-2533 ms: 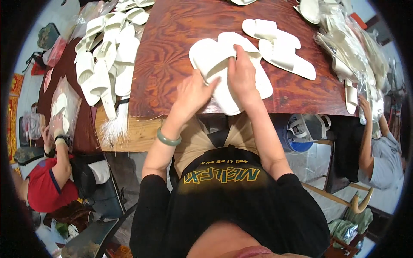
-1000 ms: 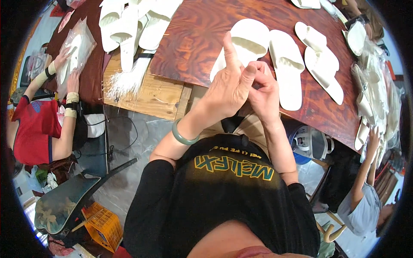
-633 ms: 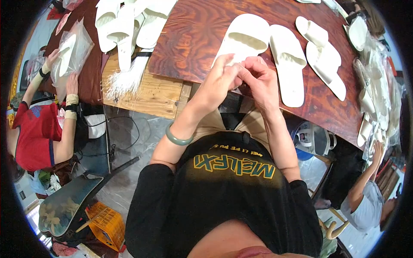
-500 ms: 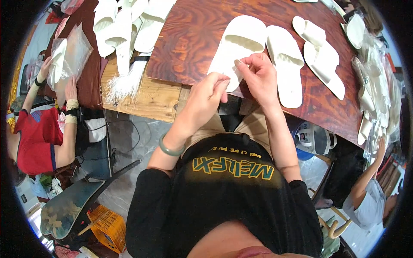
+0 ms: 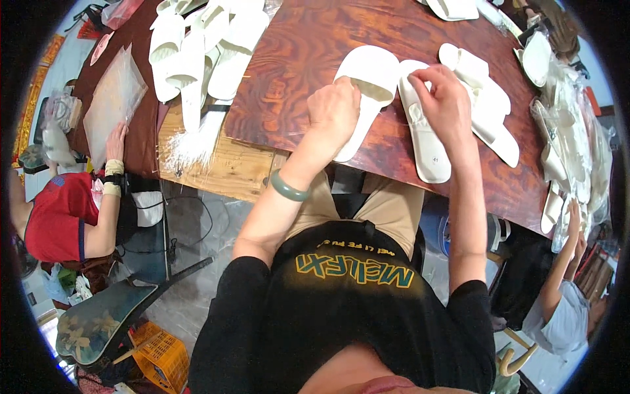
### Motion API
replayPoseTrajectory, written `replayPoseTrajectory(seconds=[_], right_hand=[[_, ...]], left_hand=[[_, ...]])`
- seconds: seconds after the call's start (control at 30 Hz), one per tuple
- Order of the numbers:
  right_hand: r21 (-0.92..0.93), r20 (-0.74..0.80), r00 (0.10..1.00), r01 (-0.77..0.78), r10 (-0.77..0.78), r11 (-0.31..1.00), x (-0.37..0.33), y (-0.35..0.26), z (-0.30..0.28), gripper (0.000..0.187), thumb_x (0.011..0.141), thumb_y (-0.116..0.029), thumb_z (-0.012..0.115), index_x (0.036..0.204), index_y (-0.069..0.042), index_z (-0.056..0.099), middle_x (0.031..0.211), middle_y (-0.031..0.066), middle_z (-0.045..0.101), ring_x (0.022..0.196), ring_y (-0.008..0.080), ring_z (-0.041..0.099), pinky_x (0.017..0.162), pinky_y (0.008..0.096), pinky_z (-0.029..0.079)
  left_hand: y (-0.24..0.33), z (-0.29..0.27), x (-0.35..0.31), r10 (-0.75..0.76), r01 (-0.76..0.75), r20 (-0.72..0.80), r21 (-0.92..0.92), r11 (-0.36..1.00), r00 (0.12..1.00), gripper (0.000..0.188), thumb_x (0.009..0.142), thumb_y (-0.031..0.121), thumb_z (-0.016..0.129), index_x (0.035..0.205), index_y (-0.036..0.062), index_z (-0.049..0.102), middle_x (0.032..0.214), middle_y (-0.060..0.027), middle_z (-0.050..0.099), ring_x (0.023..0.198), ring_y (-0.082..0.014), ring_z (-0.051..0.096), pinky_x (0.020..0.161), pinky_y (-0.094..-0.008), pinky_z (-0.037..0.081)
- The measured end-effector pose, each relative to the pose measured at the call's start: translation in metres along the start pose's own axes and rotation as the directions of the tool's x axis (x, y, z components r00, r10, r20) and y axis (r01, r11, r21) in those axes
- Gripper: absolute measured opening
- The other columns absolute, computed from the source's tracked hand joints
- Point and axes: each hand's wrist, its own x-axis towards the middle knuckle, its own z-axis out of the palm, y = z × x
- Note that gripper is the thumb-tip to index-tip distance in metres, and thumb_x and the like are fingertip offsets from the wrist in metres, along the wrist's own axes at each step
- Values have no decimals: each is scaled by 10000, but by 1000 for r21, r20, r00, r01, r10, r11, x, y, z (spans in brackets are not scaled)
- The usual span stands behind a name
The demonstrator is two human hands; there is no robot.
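Note:
A pair of white slippers lies before me on the brown wood-grain table (image 5: pixel 275 98). My left hand (image 5: pixel 335 111), with a green bangle on its wrist, is closed over the strap of the left slipper (image 5: pixel 357 134); whatever its fingers hold is hidden. Over the right slipper (image 5: pixel 430 154) my right hand (image 5: pixel 446 105) is raised, thumb and fingers pinched together. Anything between those fingertips is too small to make out. The right slipper bears a small printed mark at its heel. Another white pair (image 5: pixel 500 141) lies overlapped just beyond my right hand.
White slippers (image 5: pixel 167 56) pile at the left, above a bundle of thin white strands (image 5: pixel 193 148). Bagged slippers (image 5: pixel 561 144) line the right edge. A co-worker in red (image 5: pixel 62 217) handles a clear bag (image 5: pixel 115 98); another person (image 5: pixel 558 315) works at right. An orange crate (image 5: pixel 157 358) stands below.
My hands have moved apart, the left up to the left slipper's strap, the right over the other slipper. The co-worker's bag no longer has a slipper visible in it.

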Motion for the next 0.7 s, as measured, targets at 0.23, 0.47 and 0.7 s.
replayPoseTrajectory(seconds=[0.23, 0.47, 0.7], right_hand=[[12, 501, 851, -190, 158, 982, 86, 53, 44, 268, 806, -278, 650, 826, -17, 708, 737, 151, 659, 654, 236, 626, 634, 364, 477], [211, 594, 784, -368, 180, 906, 107, 47, 86, 292, 838, -289, 669, 801, -2, 714, 638, 5, 611, 570, 77, 511, 551, 264, 421], [438, 437, 882, -379, 175, 815, 103, 50, 64, 227, 845, -240, 697, 865, -15, 714, 684, -28, 609, 617, 44, 516, 550, 221, 406]], left_hand=[[4, 17, 3, -81, 76, -43, -121, 990, 996, 198, 886, 209, 533, 904, 30, 615, 708, -186, 650, 669, -372, 647, 627, -476, 492], [4, 20, 4, -118, 112, -90, -70, 991, 989, 227, 905, 246, 494, 859, 69, 630, 574, -55, 624, 627, -303, 644, 636, -417, 479], [15, -3, -10, 7, -11, -15, -323, 946, 1000, 287, 921, 161, 509, 1178, 35, 487, 642, -91, 643, 560, -262, 629, 571, -369, 481]])
